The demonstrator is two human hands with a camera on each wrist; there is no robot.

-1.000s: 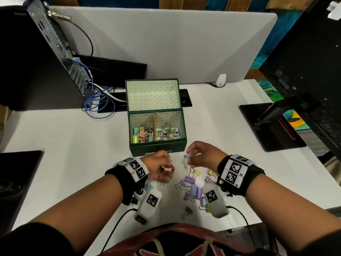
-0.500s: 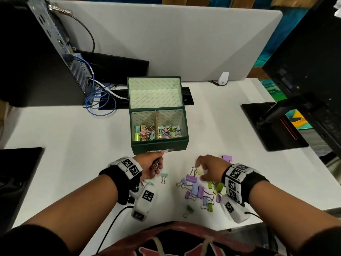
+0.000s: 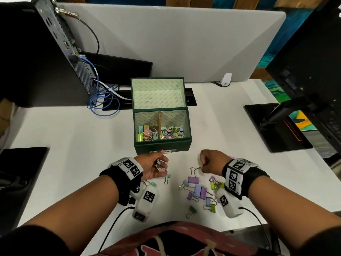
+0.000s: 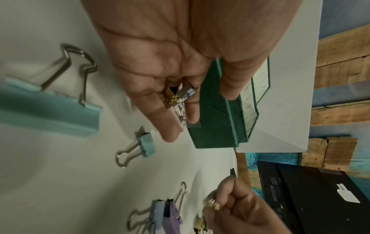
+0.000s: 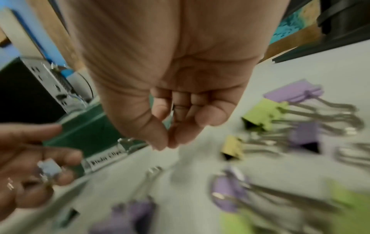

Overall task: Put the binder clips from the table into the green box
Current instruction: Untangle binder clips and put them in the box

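The green box (image 3: 162, 145) stands open on the white table, with several small clips in both compartments. Just in front of it my left hand (image 3: 160, 164) lies palm up, its fingers curled round a few small binder clips (image 4: 180, 101), one of them pale blue (image 5: 49, 170). My right hand (image 3: 202, 166) hovers to the right of it and pinches a small yellow clip (image 4: 212, 205) by its gold wire between thumb and forefinger (image 5: 160, 139). Below the right hand a scatter of purple, blue and green binder clips (image 3: 200, 191) lies on the table.
Two teal clips (image 3: 167, 178) lie under the left hand, and a dark green one (image 3: 191, 211) lies near the table's front edge. A computer case with blue cables (image 3: 103, 100) stands at the back left. A black monitor base (image 3: 276, 126) sits on the right, a dark pad (image 3: 22, 172) on the left.
My right hand has lifted off the clip pile with a small clip pinched and moved left towards the left hand. The left hand has opened palm up in front of the box.
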